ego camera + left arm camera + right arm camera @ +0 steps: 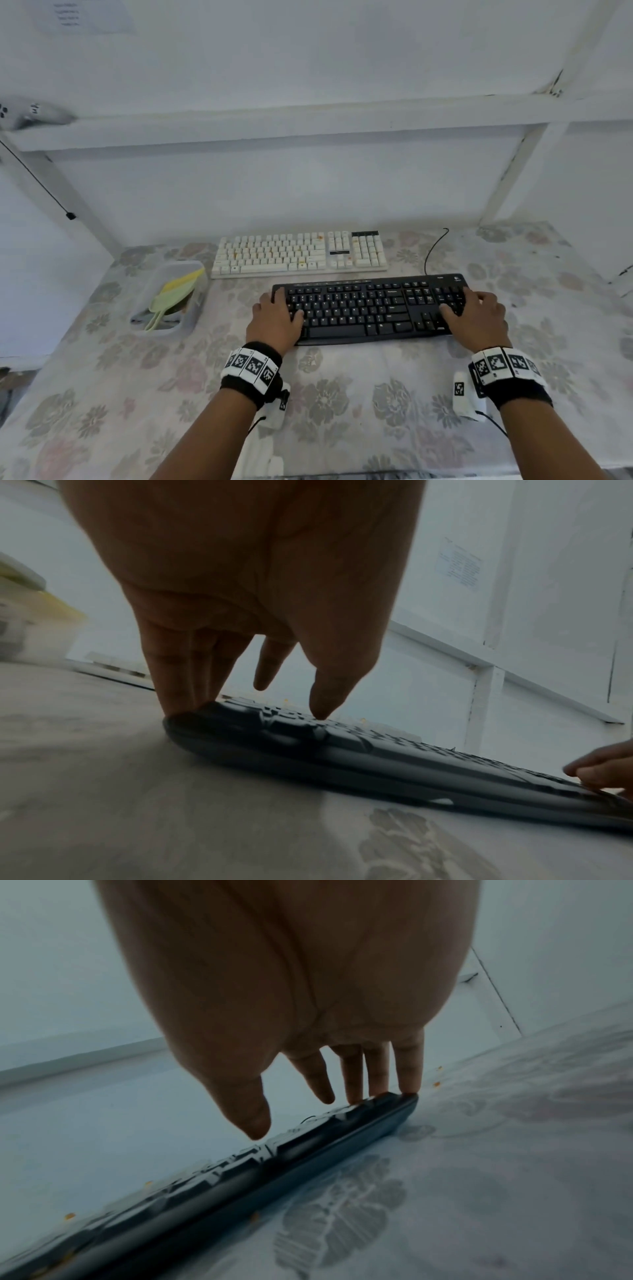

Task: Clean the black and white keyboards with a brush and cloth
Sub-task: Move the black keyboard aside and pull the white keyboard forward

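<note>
Step in hand: positioning, by my reading. Both hands sit on the black keyboard [371, 308], one at each end, and neither the brush nor the cloth is taken up.

Left hand [275, 317]: fingers nearly straight, tips over the left end edge, thumb tip on the keys; it presses, it does not wrap.

Right hand [474, 317]: much the same at the right end, straight fingers on the far right corner, thumb just over the number keys. Whether the thumb actually touches is hard to tell from the right wrist view.

Hands: well apart, the whole keyboard between them.

Black keyboard, place: flat on the flowered tablecloth [342, 404], near the person, its cable [433, 248] running off the back edge.

Black keyboard, axis: long axis left to right, slightly skewed, the right end a little farther back. Keys face up; space bar edge toward the person.

White keyboard [299, 253]: just behind the black one, apart from it, long axis also left to right, with orange crumbs among the keys.

Tray [202, 291]: left of both keyboards, holding a pale green and yellow tool, possibly the brush.

Next move: probably free one hand, reach left to the tray for the tool, and steady the keyboard with the other.
</note>
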